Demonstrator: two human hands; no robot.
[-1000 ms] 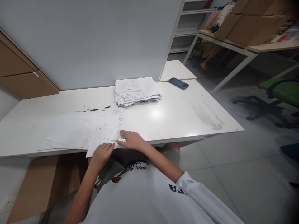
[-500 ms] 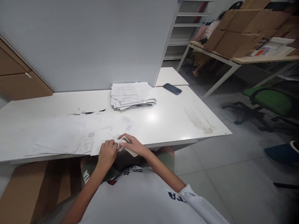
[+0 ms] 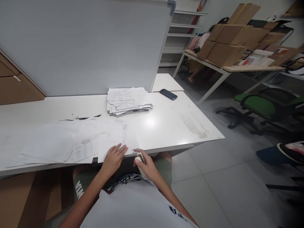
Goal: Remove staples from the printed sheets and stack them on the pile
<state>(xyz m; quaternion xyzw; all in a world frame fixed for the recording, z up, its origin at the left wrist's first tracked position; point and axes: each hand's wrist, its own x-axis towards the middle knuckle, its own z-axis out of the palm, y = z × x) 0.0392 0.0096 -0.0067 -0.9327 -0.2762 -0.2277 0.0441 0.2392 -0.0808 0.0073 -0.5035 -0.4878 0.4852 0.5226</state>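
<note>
My left hand (image 3: 114, 158) lies with its fingers spread on a white sheet (image 3: 105, 144) at the desk's front edge. Just past the edge, my right hand (image 3: 148, 166) is closed around a cream stapler (image 3: 142, 170), held above my lap. Left of my left hand, a printed sheet with an oval stamp (image 3: 85, 148) overlaps other loose papers (image 3: 47, 142). A thick, uneven stack of papers (image 3: 128, 103) sits farther back on the desk.
A dark phone (image 3: 168, 94) lies right of the stack on the white desk (image 3: 163, 123). A whiteboard (image 3: 95, 47) stands behind. To the right are a green chair (image 3: 258, 106) and a table with cardboard boxes (image 3: 225, 53), with a person partly hidden behind them.
My hands have moved apart. The left hand has flattened onto the sheet; the right has drawn back toward me with the stapler. The camera view has shifted slightly.
</note>
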